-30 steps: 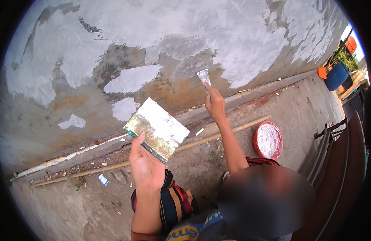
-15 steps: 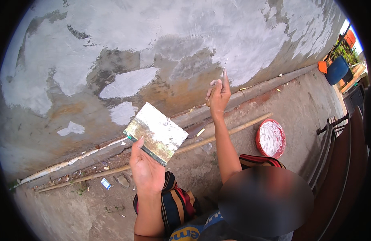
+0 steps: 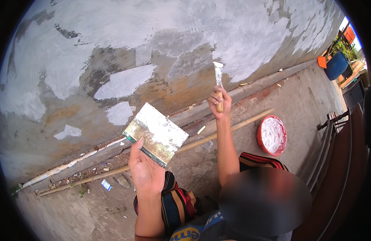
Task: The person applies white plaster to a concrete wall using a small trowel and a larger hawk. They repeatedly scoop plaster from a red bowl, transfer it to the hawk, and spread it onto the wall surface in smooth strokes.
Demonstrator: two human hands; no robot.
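Putty knife (image 3: 218,75) rotated; plate (image 3: 157,132) held steady

Head view. Within the last half second, my right hand (image 3: 226,105) turned the knife from edge-on to broad face in view, exposing the wooden handle (image 3: 220,106). White compound (image 3: 218,64) sat along the blade tip. For the work in hand, I judged this to mean a loaded blade at a changed angle; whether it touched the wall (image 3: 173,40) I could not tell.

Orientation: the knife's long axis ran almost vertically in view, tip up, handle end down toward my wrist. Position: right of the plate, with the bowl (image 3: 260,142) below and to its right.

Grip: my right fingers were curled around the handle. My left hand (image 3: 147,170) grasped the plate's dark near edge, thumb on top, other fingers largely hidden. The plate scarcely shifted; its long axis sloped from upper left to lower right.
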